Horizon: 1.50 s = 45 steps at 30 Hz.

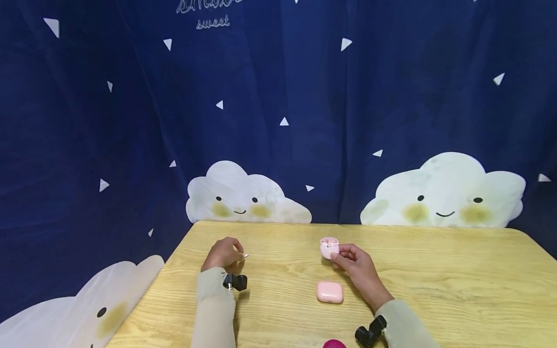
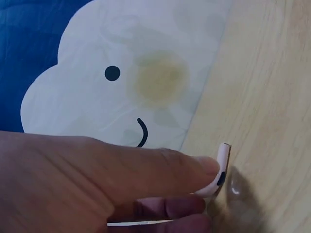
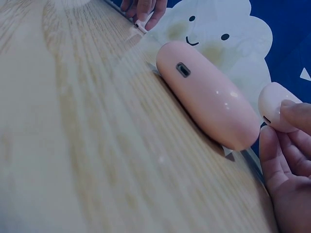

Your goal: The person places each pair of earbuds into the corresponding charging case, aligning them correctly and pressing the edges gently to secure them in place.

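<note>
On the left of the table, my left hand (image 1: 224,252) pinches a small pale pink earbud (image 2: 223,156). Its stem with a dark patch sticks out past the thumb in the left wrist view. My right hand (image 1: 360,272) holds a rounded pink earbud case (image 1: 327,249) between thumb and fingers, and its lid is up. A small dark port shows on that case in the right wrist view, where fingers cover part of it. Nearer to me than the held case, a second pink earbud case (image 1: 329,292) lies closed on the wood.
The wooden table (image 1: 457,285) reaches back to a dark blue curtain (image 1: 261,72) printed with clouds and triangles. A magenta round object (image 1: 334,343) is cut off by the bottom edge of the head view.
</note>
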{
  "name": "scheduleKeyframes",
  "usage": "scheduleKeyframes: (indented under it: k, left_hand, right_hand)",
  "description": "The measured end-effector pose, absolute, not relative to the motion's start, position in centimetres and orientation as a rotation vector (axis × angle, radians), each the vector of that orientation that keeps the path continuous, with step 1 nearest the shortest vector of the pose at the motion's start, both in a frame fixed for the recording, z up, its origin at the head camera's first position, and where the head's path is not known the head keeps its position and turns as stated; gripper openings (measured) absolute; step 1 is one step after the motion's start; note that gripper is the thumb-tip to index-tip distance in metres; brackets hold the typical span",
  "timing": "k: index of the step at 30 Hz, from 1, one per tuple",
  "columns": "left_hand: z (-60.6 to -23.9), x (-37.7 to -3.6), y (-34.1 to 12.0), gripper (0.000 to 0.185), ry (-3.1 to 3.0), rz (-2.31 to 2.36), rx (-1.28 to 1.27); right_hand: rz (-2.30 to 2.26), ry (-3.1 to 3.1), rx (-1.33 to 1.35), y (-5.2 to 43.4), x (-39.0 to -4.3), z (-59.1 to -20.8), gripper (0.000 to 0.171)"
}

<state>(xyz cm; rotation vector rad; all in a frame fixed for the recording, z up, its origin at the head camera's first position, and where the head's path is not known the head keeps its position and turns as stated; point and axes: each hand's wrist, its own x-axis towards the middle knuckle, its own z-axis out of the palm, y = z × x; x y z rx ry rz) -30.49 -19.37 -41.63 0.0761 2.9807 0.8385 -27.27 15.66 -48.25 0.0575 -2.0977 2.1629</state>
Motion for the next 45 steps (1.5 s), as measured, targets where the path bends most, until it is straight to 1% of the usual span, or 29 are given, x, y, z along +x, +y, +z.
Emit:
scheduleKeyframes:
  k: [3,10,19,30,34,45]
  left_hand:
    - [-41.5,-30.6,-19.3,0.008,2.997,0.811,0.073]
    - [-41.6,-30.7,-19.2,0.011,2.982,0.788,0.026]
    - [-42.2,-30.6,-19.1,0.012,2.959,0.803,0.036]
    - [-41.8,-30.6,-18.4,0.011,2.963,0.748,0.101]
    - [-41.5,-30.8,-18.3,0.014,2.98,0.741,0.117]
    - [-41.4,-31.1,-18.3,0.012,3.046,0.796,0.091]
  right_hand:
    - [2.159,-2.093,0.071,15.7,-27.3,-48.2,0.032]
    - [2.192,-2.062,0.094,15.6,-27.6,-48.3,0.031]
    - [2.205,-2.06,0.078,15.7,-27.6,-48.4,0.03]
    - [2.18,-2.074,0.05,15.7,-27.4,-48.2,0.029]
    - [2.192,-2.063,0.031,15.8,-27.3,-48.2,0.027]
    - [2.193,-2.06,0.046,15.6,-27.3,-48.3,0.029]
